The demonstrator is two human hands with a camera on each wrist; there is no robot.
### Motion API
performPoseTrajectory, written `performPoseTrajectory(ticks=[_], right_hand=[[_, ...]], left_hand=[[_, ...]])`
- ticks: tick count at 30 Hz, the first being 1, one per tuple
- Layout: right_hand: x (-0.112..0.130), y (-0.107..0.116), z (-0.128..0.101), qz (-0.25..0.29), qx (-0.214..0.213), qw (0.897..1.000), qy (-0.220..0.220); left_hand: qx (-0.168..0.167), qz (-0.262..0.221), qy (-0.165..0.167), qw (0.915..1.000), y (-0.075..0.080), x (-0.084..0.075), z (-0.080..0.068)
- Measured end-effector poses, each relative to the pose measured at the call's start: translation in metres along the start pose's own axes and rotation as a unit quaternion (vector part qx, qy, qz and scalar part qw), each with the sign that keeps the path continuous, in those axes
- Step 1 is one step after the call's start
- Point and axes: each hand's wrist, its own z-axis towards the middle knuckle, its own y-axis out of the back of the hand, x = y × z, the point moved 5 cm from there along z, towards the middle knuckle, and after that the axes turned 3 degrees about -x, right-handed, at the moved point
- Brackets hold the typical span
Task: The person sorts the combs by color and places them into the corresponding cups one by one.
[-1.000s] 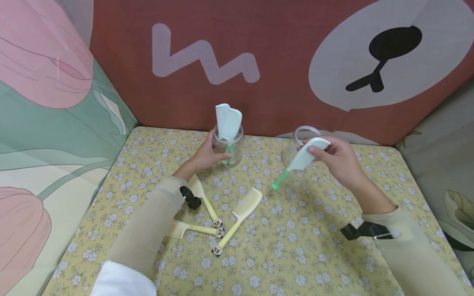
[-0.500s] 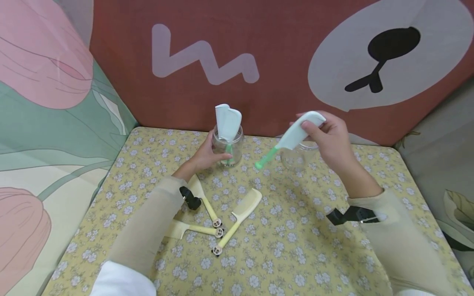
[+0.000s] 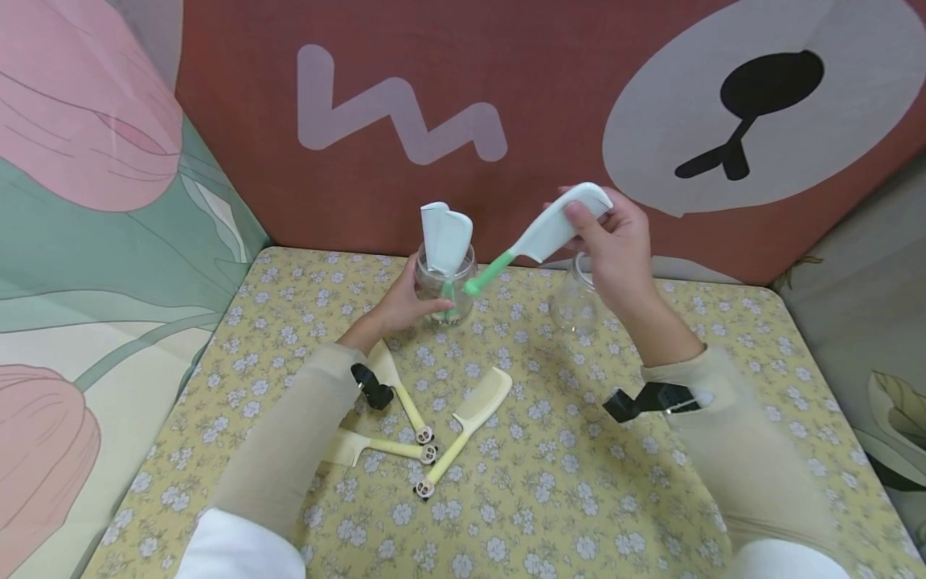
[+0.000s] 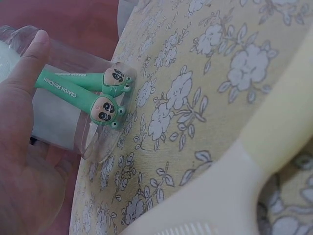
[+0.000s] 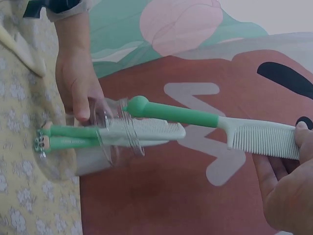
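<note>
Nearest the person, just below the left forearm, three pale yellow plastic combs [image 3: 463, 422] lie on the yellow flower-printed tablecloth [image 3: 564, 498], their handle ends close together; the broad end of one fills the lower right of the left wrist view [image 4: 234, 196]. Further out, the left hand [image 3: 405, 305] curls its fingers and thumb round a clear plastic jar [image 3: 444, 293] that stands upright on the cloth. In this jar two white combs with green handles [image 3: 444, 237] stand handle-down, their toothed ends rising above the rim; the left wrist view shows the small cartoon faces at their handle tips [image 4: 110, 98] resting against the jar's bottom. To the right of that hand, the right hand [image 3: 611, 241] is raised above the table and pinches the toothed end of a third white comb with a green handle [image 3: 538, 233] between thumb and fingers. The comb slants down to the left, and its rounded green tip [image 5: 137, 105] sits right at the mouth of the held jar, beside the combs already inside. Just below and behind the right hand stands a second clear plastic jar [image 3: 575, 301], partly hidden by that hand; nothing shows in the part that can be seen. Beyond both hands rises a red-brown backdrop [image 3: 550, 88].
</note>
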Motion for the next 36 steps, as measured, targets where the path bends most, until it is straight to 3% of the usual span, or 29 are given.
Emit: performPoseTrajectory(ticks=[4,11,15,22,29,36], right_hand=[[-0.001,-0.008,0.003,0.014,-0.022,1.000,0.005],[-0.003,-0.021,0.007,0.047,-0.047,0.997,0.041],[-0.007,-0.030,0.009,0.031,-0.052,0.996,0.064],[-0.022,-0.042,0.009,0.010,-0.052,0.997,0.064],[-0.038,-0.057,0.006,-0.031,-0.042,0.996,0.075],[-0.052,-0.072,0.001,-0.075,-0.034,0.992,0.092]], left_hand=[[0.004,-0.002,0.008,1.0000,-0.001,-0.003,-0.001],[0.010,-0.006,0.017,0.9998,0.001,-0.036,-0.015],[0.009,-0.008,0.015,0.9998,0.002,-0.038,-0.017],[0.011,-0.006,0.012,0.9998,0.002,-0.037,-0.017],[0.005,-0.003,0.003,1.0000,-0.002,-0.005,-0.001],[-0.002,0.001,-0.006,1.0000,-0.001,0.000,0.000]])
